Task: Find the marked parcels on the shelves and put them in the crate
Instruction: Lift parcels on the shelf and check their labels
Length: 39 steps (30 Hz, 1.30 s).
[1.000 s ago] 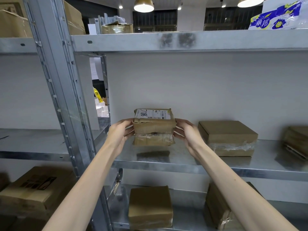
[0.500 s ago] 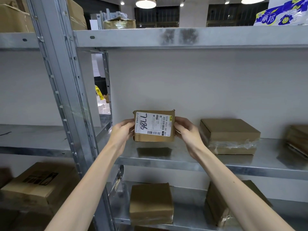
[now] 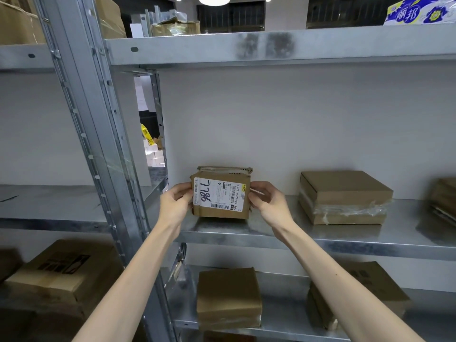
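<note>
On the middle shelf (image 3: 320,233) of a grey metal rack, a small brown parcel (image 3: 220,198) is held up between both hands, tipped so its labelled face looks at the camera. The left hand (image 3: 175,202) grips the parcel's left side with curled fingers, and the right hand (image 3: 267,203) grips its right side the same way. A white shipping label (image 3: 218,195) covers most of the facing side, with barcodes and a large handwritten number in black marker, turned sideways. The parcel's lower edge sits at the shelf surface; whether it touches is unclear.

Well to the right on that shelf lies a flat cardboard box (image 3: 343,196) banded with clear tape, and another brown parcel (image 3: 444,198) is cut off by the frame's right edge. On the lower shelf (image 3: 278,317) sit two more brown parcels, one (image 3: 228,297) below the held one and one (image 3: 370,287) partly behind the right forearm. Left of the rack's upright post (image 3: 98,144), a larger printed carton (image 3: 61,272) rests low down. A blue-and-white pack (image 3: 419,11) lies on the top shelf (image 3: 271,45).
</note>
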Motion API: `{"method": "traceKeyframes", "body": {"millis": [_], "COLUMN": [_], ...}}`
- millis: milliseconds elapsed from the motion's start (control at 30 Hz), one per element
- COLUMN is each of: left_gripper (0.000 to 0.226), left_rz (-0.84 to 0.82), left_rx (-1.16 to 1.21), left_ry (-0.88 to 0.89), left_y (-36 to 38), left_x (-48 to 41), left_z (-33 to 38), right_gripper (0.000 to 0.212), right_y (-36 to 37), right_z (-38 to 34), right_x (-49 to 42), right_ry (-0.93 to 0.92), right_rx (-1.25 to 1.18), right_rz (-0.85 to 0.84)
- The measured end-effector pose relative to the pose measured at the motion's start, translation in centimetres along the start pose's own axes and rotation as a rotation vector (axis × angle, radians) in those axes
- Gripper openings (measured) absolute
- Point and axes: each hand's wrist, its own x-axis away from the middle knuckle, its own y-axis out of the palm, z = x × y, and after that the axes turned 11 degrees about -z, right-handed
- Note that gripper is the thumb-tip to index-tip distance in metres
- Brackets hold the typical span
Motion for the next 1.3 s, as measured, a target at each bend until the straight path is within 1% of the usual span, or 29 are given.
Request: {"method": "traceKeyframes", "body": {"millis": [100,267,367,433,533,600,667,767,833,1033,1300], "left_gripper": [0.022,0.019,0.018,0.018,0.025,0.023,0.021,0.016,0.015,0.029,0.032], "left_rz": [0.026,0.03,0.119,0.213,0.256,0.245,0.204,0.118,0.078,0.003,-0.017], "left_rx": [-0.003,0.041,0.09,0.048,-0.05,-0.101,-0.091,-0.026,-0.014,-0.055,-0.084], "left_ry": [-0.02,-0.043,-0.04,0.023,0.181,0.275,0.34,0.376,0.381,0.412,0.324], "left_y": [-0.1,0.0,0.3,0.8,2.2,3.6,5.3,8.1,10.2,16.3,22.4], "left_x": [0.1,0.2,-0.5,-0.8,-1.0,-1.1,-1.2,-1.7,-1.8,-0.9,0.1], "left_z": [-0.8,-1.2,-0.8,0.3,2.8,4.5,5.8,6.9,7.1,7.5,6.1], "right_gripper": [0.021,0.023,0.029,0.032,0.031,0.03,0.033,0.039,0.042,0.044,0.047], "right_y": [0.5,0.9,0.7,0.1,-1.7,-3.4,-5.4,-8.8,-11.3,-18.0,-25.5], "right_z": [0.5,0.6,0.1,-0.7,-2.3,-3.7,-5.0,-6.8,-7.6,-8.3,-5.9], "right_x": [0.3,0.6,1.0,1.0,0.3,-0.1,-0.4,-0.3,-0.1,0.2,1.6], "right_ry": [0.009,0.01,0.004,-0.01,-0.037,-0.053,-0.076,-0.119,-0.132,-0.121,-0.029], "right_rx": [0.024,0.045,0.029,0.031,0.037,0.08,0.143,0.248,0.28,0.343,0.397], "right_rz": [-0.001,0.001,0.0,0.013,0.059,0.087,0.115,0.137,0.142,0.168,0.178]}}
